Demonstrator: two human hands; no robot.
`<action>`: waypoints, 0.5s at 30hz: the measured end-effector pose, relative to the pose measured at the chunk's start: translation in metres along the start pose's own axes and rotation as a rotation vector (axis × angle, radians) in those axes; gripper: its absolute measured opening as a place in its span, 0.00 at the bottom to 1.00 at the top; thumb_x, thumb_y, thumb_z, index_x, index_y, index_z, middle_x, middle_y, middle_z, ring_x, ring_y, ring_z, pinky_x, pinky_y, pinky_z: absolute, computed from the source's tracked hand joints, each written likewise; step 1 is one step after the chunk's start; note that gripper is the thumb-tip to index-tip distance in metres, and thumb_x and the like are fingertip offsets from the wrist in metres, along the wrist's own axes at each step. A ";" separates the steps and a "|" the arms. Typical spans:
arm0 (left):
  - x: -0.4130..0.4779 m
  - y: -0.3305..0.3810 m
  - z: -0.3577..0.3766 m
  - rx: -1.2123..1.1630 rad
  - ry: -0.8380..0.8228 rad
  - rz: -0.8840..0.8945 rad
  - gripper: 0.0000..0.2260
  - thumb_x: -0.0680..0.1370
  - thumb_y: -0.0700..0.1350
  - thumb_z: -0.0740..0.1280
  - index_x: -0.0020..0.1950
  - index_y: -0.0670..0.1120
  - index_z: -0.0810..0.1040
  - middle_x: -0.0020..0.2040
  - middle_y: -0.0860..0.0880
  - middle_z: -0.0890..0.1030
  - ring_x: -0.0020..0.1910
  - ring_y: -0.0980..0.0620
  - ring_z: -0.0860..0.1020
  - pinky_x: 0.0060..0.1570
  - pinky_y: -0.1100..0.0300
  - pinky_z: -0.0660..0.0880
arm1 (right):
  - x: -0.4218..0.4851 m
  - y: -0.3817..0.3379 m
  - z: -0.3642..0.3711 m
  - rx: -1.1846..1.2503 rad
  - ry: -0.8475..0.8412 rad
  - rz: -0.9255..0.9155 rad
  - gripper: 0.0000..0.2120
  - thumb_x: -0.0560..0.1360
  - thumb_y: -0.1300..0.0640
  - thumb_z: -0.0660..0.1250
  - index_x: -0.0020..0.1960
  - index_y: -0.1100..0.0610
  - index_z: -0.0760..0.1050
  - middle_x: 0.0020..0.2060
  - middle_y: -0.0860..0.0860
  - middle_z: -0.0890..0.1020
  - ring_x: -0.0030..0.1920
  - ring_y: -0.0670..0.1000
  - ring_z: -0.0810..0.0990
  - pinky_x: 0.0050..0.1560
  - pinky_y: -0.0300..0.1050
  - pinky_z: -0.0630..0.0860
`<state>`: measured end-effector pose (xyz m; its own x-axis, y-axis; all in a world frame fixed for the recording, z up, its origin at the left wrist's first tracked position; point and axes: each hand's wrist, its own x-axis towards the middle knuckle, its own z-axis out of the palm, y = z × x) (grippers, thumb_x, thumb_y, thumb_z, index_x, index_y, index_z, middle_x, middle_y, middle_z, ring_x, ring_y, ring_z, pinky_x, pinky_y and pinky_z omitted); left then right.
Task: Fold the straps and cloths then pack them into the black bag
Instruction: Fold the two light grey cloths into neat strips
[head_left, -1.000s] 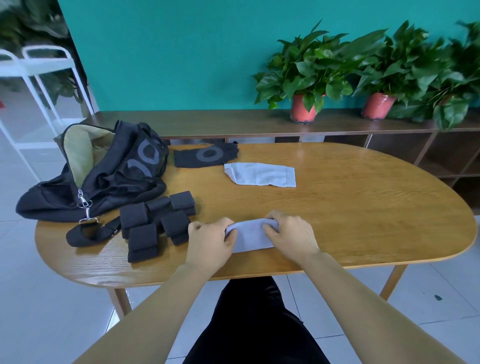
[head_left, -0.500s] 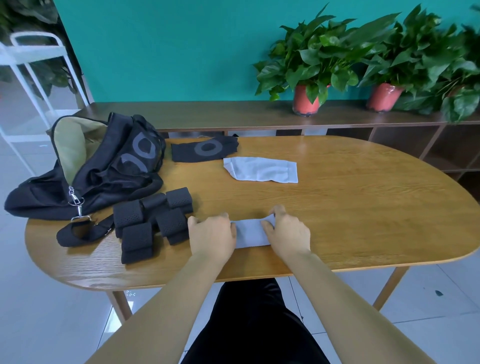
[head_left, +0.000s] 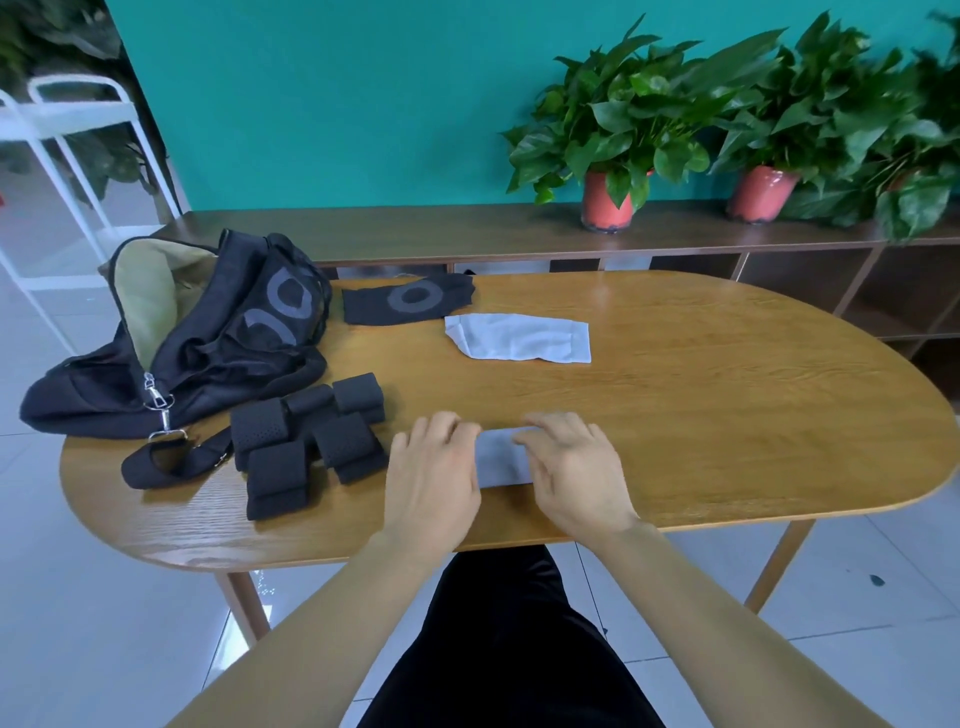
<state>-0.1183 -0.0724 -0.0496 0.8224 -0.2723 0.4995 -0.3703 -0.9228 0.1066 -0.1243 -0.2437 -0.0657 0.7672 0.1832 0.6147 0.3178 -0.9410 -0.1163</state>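
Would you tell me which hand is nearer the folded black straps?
Left. The left hand lies just right of the straps; the right hand is farther right.

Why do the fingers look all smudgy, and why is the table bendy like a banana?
Head view: the fingers of the left hand and right hand on the grey cloth are smeared, probably motion blur. Head view: the wide lens bows the table edge and the shelf behind it. Head view: the plants at the far right look soft, while the black bag looks sharp.
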 end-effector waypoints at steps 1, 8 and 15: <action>-0.006 0.004 0.000 0.027 -0.072 0.029 0.15 0.73 0.38 0.65 0.58 0.47 0.79 0.54 0.50 0.78 0.50 0.46 0.76 0.45 0.55 0.66 | -0.002 0.001 0.000 -0.016 -0.064 -0.064 0.14 0.69 0.62 0.59 0.47 0.55 0.82 0.52 0.51 0.82 0.53 0.55 0.79 0.49 0.45 0.73; -0.007 0.011 0.008 0.029 -0.257 0.031 0.22 0.76 0.36 0.58 0.70 0.48 0.68 0.68 0.53 0.72 0.65 0.50 0.70 0.57 0.59 0.63 | -0.010 0.010 0.000 -0.040 -0.233 -0.067 0.18 0.68 0.59 0.57 0.53 0.53 0.81 0.51 0.49 0.84 0.49 0.51 0.83 0.50 0.44 0.77; 0.036 0.037 0.027 -0.060 -0.321 0.212 0.26 0.76 0.33 0.58 0.73 0.48 0.65 0.72 0.52 0.68 0.70 0.52 0.67 0.67 0.61 0.58 | -0.006 0.047 -0.004 -0.143 -0.206 0.094 0.15 0.64 0.62 0.62 0.48 0.54 0.81 0.44 0.49 0.84 0.44 0.53 0.83 0.40 0.46 0.75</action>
<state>-0.0907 -0.1241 -0.0502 0.8146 -0.5355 0.2228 -0.5634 -0.8218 0.0846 -0.1159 -0.2903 -0.0719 0.8917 0.1331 0.4326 0.1689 -0.9846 -0.0452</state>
